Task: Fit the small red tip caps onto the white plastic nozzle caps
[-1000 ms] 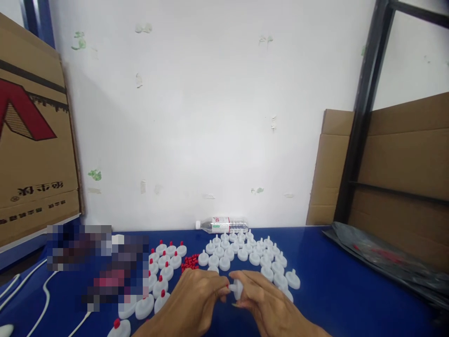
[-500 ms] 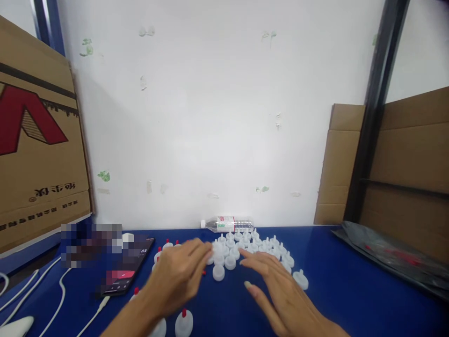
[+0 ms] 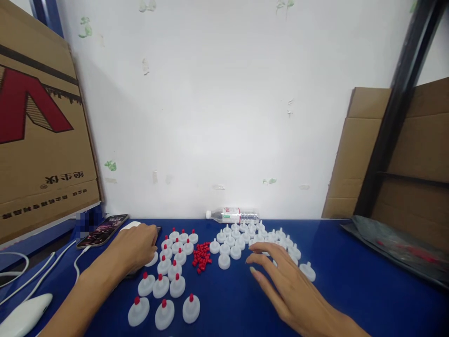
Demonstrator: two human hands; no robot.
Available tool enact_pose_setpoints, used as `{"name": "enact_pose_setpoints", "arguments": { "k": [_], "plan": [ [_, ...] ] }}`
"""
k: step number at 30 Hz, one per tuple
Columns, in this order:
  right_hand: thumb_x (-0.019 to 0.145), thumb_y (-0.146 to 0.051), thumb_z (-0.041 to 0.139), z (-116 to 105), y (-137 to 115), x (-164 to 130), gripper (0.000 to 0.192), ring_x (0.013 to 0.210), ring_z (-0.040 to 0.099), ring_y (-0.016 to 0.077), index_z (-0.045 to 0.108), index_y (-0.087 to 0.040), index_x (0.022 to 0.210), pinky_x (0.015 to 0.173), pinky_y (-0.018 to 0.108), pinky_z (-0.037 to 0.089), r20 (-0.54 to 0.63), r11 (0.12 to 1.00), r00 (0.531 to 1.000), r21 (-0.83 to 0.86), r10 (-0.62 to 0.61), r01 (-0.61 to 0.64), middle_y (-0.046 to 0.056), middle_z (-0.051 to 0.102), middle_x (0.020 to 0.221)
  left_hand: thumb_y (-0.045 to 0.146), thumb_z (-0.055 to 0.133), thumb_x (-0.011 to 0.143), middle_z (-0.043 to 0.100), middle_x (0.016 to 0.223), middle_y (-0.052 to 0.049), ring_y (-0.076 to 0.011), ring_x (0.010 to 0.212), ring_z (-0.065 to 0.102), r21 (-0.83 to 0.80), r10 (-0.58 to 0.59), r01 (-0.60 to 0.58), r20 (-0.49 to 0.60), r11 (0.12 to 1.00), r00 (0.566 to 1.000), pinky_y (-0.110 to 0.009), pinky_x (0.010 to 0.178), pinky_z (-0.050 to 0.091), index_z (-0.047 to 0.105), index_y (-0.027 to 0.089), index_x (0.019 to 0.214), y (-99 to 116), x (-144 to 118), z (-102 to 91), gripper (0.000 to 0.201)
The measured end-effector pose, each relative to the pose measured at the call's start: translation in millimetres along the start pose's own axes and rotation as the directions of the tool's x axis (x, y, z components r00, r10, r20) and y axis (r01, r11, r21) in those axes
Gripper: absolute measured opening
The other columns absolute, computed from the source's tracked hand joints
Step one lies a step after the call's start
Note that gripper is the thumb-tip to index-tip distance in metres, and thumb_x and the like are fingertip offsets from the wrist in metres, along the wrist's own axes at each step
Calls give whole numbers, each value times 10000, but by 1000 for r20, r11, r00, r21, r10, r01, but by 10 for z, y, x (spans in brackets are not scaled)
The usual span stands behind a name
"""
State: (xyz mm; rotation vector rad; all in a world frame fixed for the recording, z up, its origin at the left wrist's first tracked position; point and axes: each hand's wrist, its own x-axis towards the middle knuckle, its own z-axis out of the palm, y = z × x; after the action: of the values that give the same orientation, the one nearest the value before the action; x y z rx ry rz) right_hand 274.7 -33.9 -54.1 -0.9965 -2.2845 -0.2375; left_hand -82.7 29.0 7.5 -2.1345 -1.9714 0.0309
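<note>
My left hand (image 3: pixel 136 247) is at the left, fingers curled round the rim of a white plastic nozzle cap (image 3: pixel 152 259); the cap's tip is hidden behind the fingers. Beside it stand several white nozzle caps with red tips (image 3: pixel 164 265) in loose rows. Small red tip covers (image 3: pixel 202 256) lie heaped in the middle. To their right is a cluster of white nozzle caps with bare tips (image 3: pixel 229 241). My right hand (image 3: pixel 280 283) hovers at the front edge of that cluster, fingers apart and holding nothing, partly covering some caps.
A clear plastic bottle (image 3: pixel 233 216) lies along the white wall. At the left are a phone (image 3: pixel 103 230) with a white cable, a white device (image 3: pixel 26 314) and a large cardboard box (image 3: pixel 45 140). A dark plastic bag (image 3: pixel 393 250) lies at the right.
My left hand has moved left from the bare-tipped cluster to the red-tipped rows, uncovering the red heap. A white cap now shows by its fingers. My right hand remains near the cluster.
</note>
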Motion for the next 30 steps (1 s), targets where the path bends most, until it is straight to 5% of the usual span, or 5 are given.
{"name": "enact_pose_setpoints", "arguments": {
  "k": [7, 11, 16, 23, 30],
  "plan": [
    [1031, -182, 445, -32, 16, 64, 184, 1147, 591, 238, 593, -233, 1127, 1001, 441, 473, 3, 1000, 1000, -23, -13, 13, 85, 623, 1169, 249, 497, 898, 746, 922, -174, -352, 837, 706, -15, 43, -43, 9, 999, 999, -400, 678, 460, 717, 172, 845, 80, -5, 17, 239],
    [1037, -182, 418, -8, 58, 57, 245, 782, 617, 190, 610, -209, 886, 855, 385, 454, -86, 998, 996, -64, 11, -17, 25, 649, 820, 235, 342, 1005, 720, 894, -139, -311, 847, 673, 35, 165, -162, -91, 986, 982, -381, 671, 447, 690, 177, 836, 263, 3, -168, 391],
    [1073, -361, 358, 26, 107, 14, 455, 409, 465, 151, 579, -216, 702, 532, 288, 263, -90, 948, 978, -244, 188, -205, -30, 500, 460, 217, 368, 1035, 682, 892, -84, -267, 925, 600, -2, 405, -412, -191, 911, 894, -314, 626, 419, 668, 197, 878, 626, -62, -182, 340],
    [1095, -389, 273, 42, 55, 11, 530, 412, 513, 151, 547, -218, 675, 516, 299, 211, 71, 949, 967, -219, 246, -225, -12, 543, 491, 156, 440, 1000, 681, 919, -91, -292, 964, 573, -46, 504, -509, -99, 859, 858, -357, 695, 458, 695, 197, 864, 842, -140, -12, 292],
    [1094, -350, 284, -22, -38, 23, 462, 512, 515, 122, 493, -216, 705, 551, 277, 282, 128, 982, 974, 16, 187, -191, -24, 563, 615, 165, 573, 928, 671, 976, -86, -301, 1026, 599, -179, 460, -460, -47, 869, 887, -431, 872, 473, 715, 206, 869, 826, -150, 41, 159]
  ]
}}
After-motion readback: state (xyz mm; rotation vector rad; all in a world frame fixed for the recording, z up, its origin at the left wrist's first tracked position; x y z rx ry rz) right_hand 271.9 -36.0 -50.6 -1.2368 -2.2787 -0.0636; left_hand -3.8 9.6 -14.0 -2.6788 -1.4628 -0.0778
